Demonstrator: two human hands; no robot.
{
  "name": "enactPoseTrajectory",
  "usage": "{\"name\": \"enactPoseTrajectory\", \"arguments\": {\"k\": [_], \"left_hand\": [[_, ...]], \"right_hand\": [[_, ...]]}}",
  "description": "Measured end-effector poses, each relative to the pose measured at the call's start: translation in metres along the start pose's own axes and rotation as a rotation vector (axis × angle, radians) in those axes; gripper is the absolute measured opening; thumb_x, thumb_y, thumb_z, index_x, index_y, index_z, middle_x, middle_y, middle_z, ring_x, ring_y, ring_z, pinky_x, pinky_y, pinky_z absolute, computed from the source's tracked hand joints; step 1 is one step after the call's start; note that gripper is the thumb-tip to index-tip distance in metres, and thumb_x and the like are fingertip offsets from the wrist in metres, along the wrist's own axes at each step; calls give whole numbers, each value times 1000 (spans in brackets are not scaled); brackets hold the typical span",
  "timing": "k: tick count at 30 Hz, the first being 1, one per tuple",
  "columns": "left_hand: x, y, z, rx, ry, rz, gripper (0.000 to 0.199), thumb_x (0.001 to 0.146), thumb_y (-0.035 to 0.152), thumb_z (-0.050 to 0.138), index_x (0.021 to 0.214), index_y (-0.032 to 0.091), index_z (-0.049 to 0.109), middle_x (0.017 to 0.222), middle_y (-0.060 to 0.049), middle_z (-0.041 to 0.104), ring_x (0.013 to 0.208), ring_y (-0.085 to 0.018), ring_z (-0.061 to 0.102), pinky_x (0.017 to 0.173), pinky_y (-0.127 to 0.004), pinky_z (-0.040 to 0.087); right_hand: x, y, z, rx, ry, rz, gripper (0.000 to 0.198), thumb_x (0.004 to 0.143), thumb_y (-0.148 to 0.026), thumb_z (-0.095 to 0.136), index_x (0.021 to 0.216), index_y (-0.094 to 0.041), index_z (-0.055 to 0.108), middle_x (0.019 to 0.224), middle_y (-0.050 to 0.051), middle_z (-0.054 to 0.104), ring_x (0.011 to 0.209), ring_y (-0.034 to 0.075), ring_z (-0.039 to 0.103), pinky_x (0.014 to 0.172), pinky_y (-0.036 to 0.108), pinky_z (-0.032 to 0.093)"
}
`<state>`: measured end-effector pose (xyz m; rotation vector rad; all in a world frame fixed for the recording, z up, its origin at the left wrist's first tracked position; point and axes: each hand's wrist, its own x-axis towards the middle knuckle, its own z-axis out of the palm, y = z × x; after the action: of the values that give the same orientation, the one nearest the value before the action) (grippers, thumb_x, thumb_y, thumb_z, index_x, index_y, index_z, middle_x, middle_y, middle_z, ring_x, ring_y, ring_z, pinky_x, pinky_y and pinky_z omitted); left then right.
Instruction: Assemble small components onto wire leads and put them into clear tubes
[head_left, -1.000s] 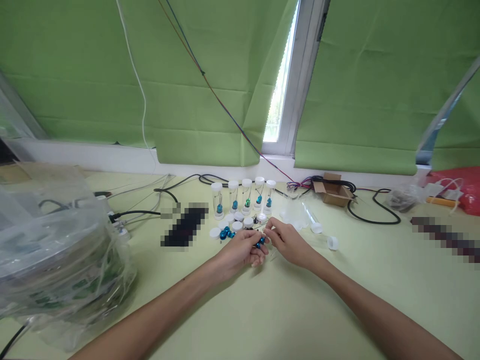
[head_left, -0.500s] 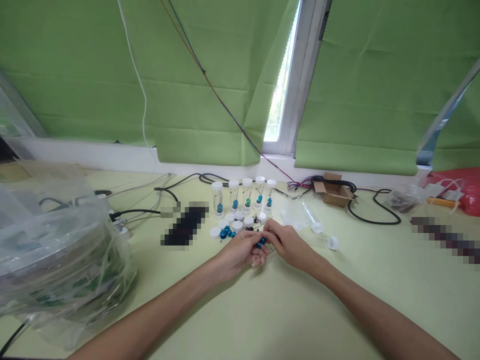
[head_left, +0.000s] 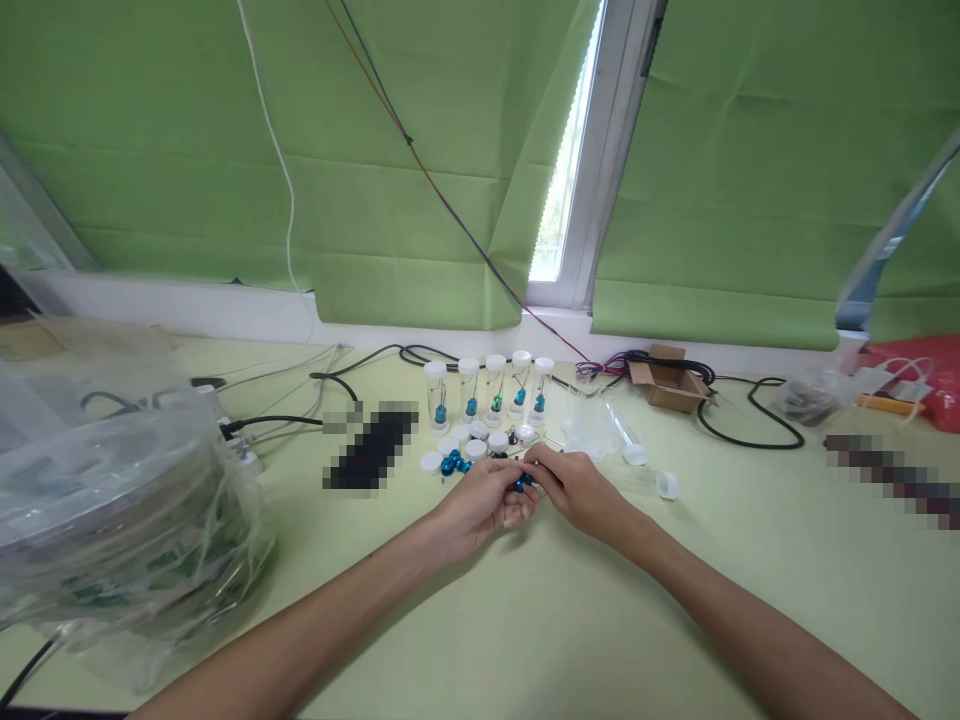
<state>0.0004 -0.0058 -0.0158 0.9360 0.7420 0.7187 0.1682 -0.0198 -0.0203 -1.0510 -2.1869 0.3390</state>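
My left hand point(head_left: 491, 500) is closed around a small shiny blue metal part point(head_left: 523, 482), its fingers curled beneath. Against that part press the pinched fingertips of my right hand point(head_left: 570, 480); what they grip is hidden. A thin metal rod point(head_left: 555, 441) shows just beyond the right knuckles. More blue metal parts point(head_left: 455, 463) lie in a small heap left of my hands. Around them are several white round caps point(head_left: 430, 462). Behind, clear tubes with white caps point(head_left: 468, 390) stand upright in a row, each holding a blue or green part and a thin bent piece.
Clear tubes point(head_left: 624, 435) lie on the right, one with a white end point(head_left: 667, 486). Further back are an open cardboard box point(head_left: 671, 388) and black cable point(head_left: 739, 440). A blurred dark object point(head_left: 371, 448) lies left. A large plastic-wrapped bundle point(head_left: 142, 530) fills the left side.
My right fingers have shifted very slightly over the blue part, and my left fingers have moved a little. The things on the table stay where they were.
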Motion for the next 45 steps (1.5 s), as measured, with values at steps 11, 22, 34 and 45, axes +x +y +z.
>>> {"name": "enactPoseTrajectory", "arguments": {"k": [11, 22, 34, 45], "left_hand": [[-2, 2, 4, -10, 37, 30, 18, 89, 19, 53, 79, 8, 64, 68, -7, 61, 46, -4, 48, 41, -15, 33], [-1, 2, 1, -25, 29, 42, 17, 88, 22, 57, 82, 8, 66, 69, -7, 62, 48, -5, 48, 42, -15, 35], [-2, 4, 4, -61, 33, 54, 16, 89, 19, 56, 83, 8, 66, 67, -6, 60, 49, -4, 47, 42, -13, 35], [-3, 6, 6, -93, 47, 65, 12, 85, 17, 62, 78, 9, 66, 64, -4, 58, 48, -3, 45, 42, -12, 35]], "right_hand": [[1, 0, 0, 96, 59, 16, 18, 99, -29, 41, 87, -22, 53, 65, -4, 52, 55, 11, 43, 56, 22, 35], [1, 0, 0, 71, 99, 30, 22, 99, -31, 38, 88, -22, 55, 65, -3, 51, 55, 12, 42, 56, 23, 37], [1, 0, -1, 88, 124, 12, 24, 99, -30, 38, 89, -21, 57, 68, -1, 56, 57, 12, 45, 57, 23, 38], [1, 1, -2, 101, 118, 10, 24, 99, -31, 39, 91, -22, 60, 69, 0, 58, 57, 13, 46, 58, 23, 39]]}}
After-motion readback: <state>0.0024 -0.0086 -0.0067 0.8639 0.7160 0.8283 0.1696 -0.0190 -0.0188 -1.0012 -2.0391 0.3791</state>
